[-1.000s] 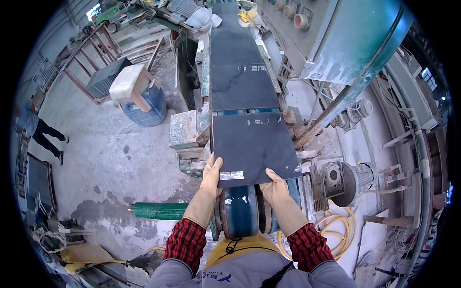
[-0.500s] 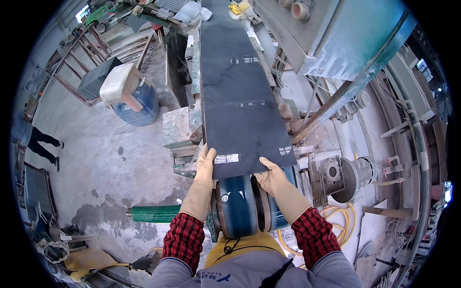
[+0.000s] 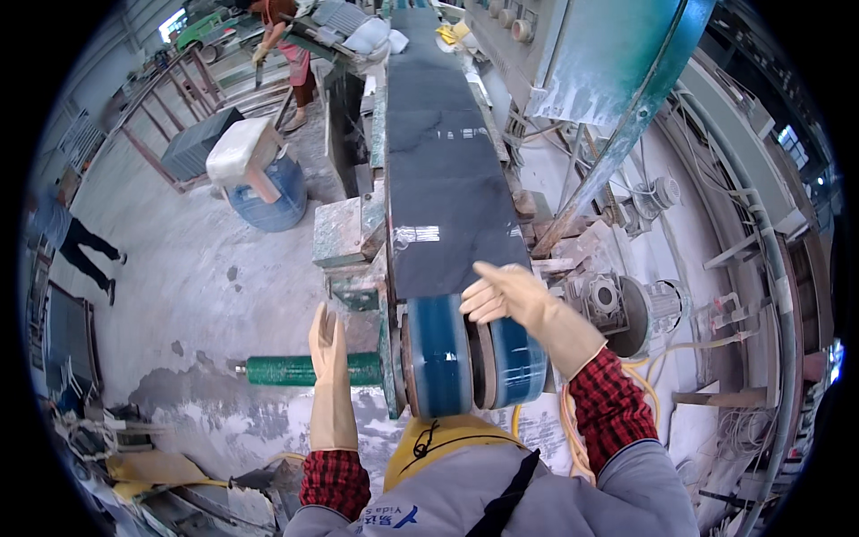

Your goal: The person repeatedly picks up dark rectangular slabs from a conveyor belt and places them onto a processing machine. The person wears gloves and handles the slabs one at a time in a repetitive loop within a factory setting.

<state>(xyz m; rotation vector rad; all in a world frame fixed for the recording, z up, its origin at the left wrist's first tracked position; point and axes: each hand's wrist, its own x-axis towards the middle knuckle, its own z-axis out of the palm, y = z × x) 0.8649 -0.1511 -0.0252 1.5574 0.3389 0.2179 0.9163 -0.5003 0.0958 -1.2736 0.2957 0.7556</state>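
Observation:
A long dark stone slab [image 3: 443, 179] lies on the conveyor, running away from me toward the machine. Its near end rests over the blue roller [image 3: 443, 353] in front of my chest. My right hand [image 3: 506, 294], in a cream glove, hovers at the slab's near right corner with fingers spread, touching or just off the edge. My left hand [image 3: 329, 345], also gloved, hangs flat and empty to the left of the roller, above a green cylinder [image 3: 309, 369]. Neither hand holds anything.
A blue barrel [image 3: 267, 199] with a white block on top stands left of the conveyor. A big teal machine housing [image 3: 591, 63] rises at the right, with motors [image 3: 626, 304] below. One person [image 3: 80, 242] walks at far left, another [image 3: 286, 45] works at the back.
The slab has slid away from me along the conveyor. Both hands have come off its near edge; the left has dropped to the left side and the right stays at the corner.

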